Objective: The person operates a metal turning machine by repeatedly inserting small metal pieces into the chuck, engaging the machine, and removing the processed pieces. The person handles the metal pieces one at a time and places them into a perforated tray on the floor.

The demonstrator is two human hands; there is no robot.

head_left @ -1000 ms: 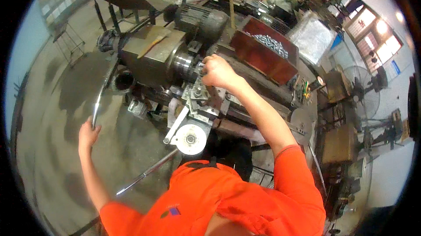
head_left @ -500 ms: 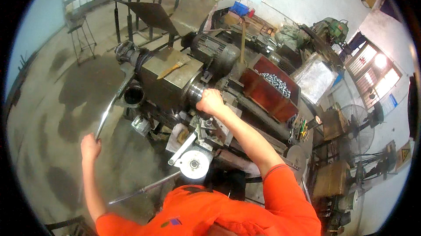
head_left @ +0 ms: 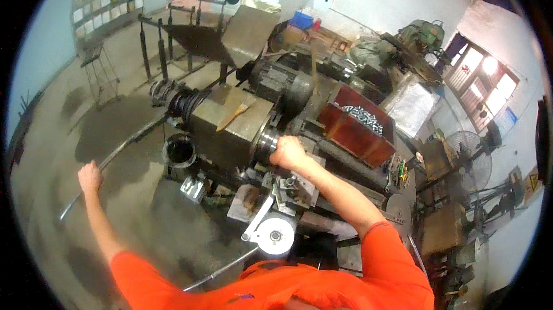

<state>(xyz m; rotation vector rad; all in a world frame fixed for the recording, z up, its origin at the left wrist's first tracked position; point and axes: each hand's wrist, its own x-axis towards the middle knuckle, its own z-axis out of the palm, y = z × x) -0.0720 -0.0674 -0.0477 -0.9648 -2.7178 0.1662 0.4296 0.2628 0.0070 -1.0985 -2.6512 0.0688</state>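
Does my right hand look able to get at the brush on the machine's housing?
Probably yes: the right hand is nearby at the shiny round spindle end, and the brush lies uncovered on the housing, nothing visible blocking it from above.

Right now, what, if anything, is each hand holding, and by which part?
The left hand grips the long metal lever short of its free end. The right hand is at the shiny collar; any hold there is hidden.

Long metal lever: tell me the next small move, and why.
Probably a slight swing of the lever, since the left hand is closed around it and the right hand is at the shiny metal collar; whether that hand holds anything is hidden.
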